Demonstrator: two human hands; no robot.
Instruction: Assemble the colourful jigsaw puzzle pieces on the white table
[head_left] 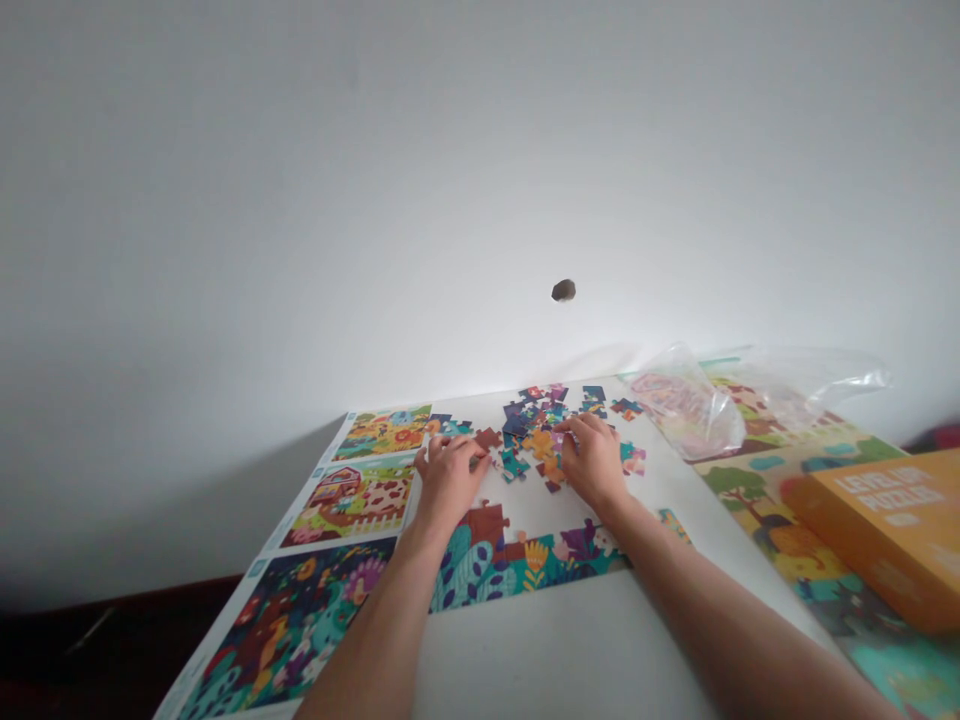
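Between the left hand (450,480) and the right hand (592,462), loose puzzle pieces (534,430) are piled on a white table (570,640). The fingers are spread out and laid on the pile's edges; whether a piece is held cannot be told. Below, white room is left above a joined puzzle strip (517,560). An orange box (877,530) is set far right.

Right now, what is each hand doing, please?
Left hand: fingers curled on the puzzle pieces, cannot tell if holding.
Right hand: fingers curled on the puzzle pieces, cannot tell if holding.
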